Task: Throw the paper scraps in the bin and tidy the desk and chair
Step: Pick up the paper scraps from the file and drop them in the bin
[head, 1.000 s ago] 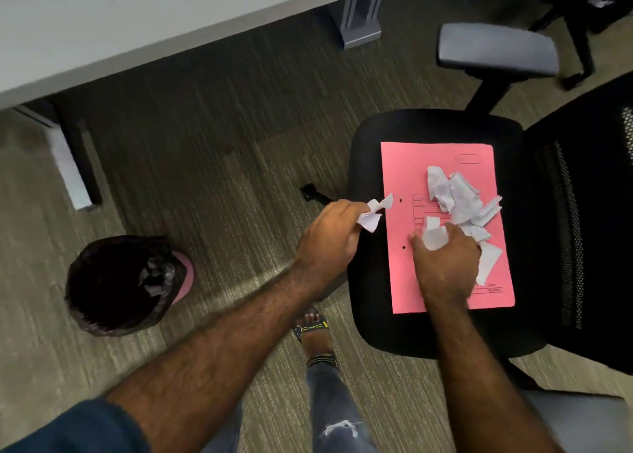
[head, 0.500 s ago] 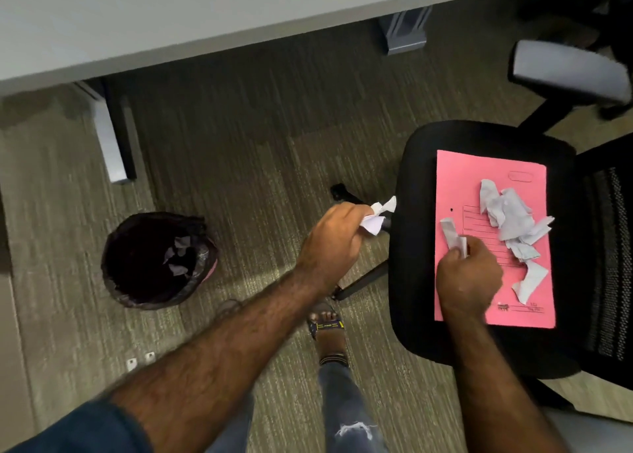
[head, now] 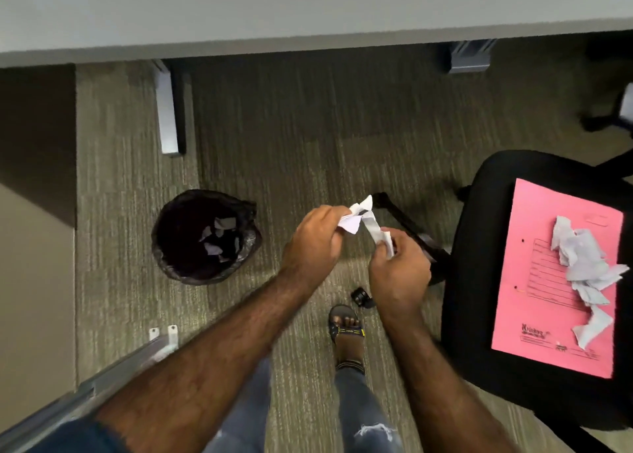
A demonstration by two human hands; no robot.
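Paper scraps: three lots. One crumpled wad pinched in the left hand, fingers curled around it. One strip clamped in the right hand, fingers closed on its lower end; its upper end meets the wad. Both hands sit together in mid-air over the carpet, between the bin and the chair. A second ago the right hand was down on the pink folder picking at the pile; half a second ago it was lifting a strip off the folder. It has now come across to the left hand, clear of the seat.

Loose pile of scraps lies on the pink folder, which lies flat on the black chair seat at the right edge of view.

Bin, black liner, stands on the carpet left of the hands, a few scraps visible inside. The view has swung left since earlier; the bin now sits nearer centre.

Bench edge runs across the top, its legs on the carpet beyond. Open carpet between bin, bench legs and chair. Chair base arm and a caster just beside the sandalled foot.
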